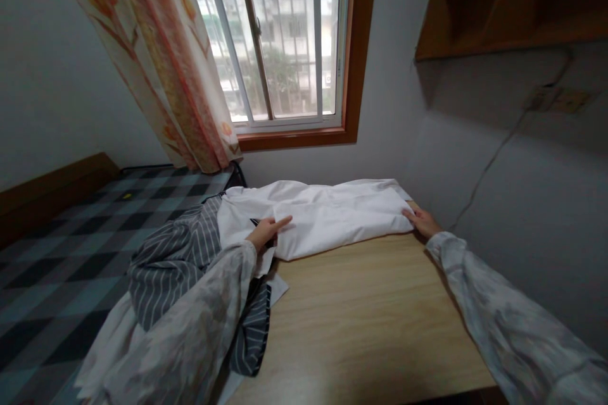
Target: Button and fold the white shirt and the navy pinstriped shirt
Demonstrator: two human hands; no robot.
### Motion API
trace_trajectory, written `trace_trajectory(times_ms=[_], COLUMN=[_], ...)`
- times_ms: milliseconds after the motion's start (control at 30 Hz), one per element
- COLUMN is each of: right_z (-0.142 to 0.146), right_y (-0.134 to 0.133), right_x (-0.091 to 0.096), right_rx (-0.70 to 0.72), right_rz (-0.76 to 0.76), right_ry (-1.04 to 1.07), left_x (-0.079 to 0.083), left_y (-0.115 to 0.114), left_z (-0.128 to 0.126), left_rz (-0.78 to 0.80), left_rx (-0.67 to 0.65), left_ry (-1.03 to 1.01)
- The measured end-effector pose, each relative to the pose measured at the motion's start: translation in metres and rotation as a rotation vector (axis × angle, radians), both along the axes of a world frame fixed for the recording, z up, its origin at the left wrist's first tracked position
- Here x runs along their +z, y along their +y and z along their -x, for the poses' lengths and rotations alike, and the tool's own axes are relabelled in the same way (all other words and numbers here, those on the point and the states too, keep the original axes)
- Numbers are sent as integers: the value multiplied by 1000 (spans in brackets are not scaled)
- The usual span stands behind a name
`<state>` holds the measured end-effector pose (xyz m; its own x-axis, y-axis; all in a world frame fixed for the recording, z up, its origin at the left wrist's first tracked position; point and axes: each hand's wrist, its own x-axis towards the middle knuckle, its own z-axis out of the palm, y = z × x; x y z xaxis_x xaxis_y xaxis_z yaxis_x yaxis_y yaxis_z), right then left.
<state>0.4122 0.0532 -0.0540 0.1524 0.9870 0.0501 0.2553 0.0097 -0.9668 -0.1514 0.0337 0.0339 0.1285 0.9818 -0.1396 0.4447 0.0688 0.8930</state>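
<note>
A white garment (339,212) lies folded in a long band across the far part of the wooden table; I cannot tell its kind. At its left part is my left hand (266,232), forefinger stretched over the cloth and the other fingers closed around its near edge. My right hand (422,223) pinches the garment's right end at the table's far right corner, thumb on top. Bunched at the left is a grey cloth with white stripes (178,259), partly covered by my left sleeve. Whether it joins the white garment I cannot tell.
The wooden table (365,316) stands against a bed with a checked sheet (57,253). Behind are a window (285,44) and a flowered curtain (161,57). A wall shelf (513,6) hangs upper right, above a cable (489,161) running down from a socket.
</note>
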Motion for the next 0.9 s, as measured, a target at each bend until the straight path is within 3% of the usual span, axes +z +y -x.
trace_trajectory(times_ms=[133,400,533,667,900], right_z=[-10,-8,-8,-5,-3], right_y=[0,-4,-5,-6,-21], right_x=[-9,-5,-2,6,24], right_rx=[-59,-195,-137,-112,-23], right_rz=[-17,-53,-36,-44,-144], right_ry=[97,-52,72,210,193], left_x=[0,-3,-3,2,9], left_y=[-3,-6,-13,-14,-20], left_z=[7,15,13,6,5], left_rz=[32,4,48,-6,107], left_rx=[-146,-135,-203,-196,-405], left_ry=[-128,-131,-238,-354,-73])
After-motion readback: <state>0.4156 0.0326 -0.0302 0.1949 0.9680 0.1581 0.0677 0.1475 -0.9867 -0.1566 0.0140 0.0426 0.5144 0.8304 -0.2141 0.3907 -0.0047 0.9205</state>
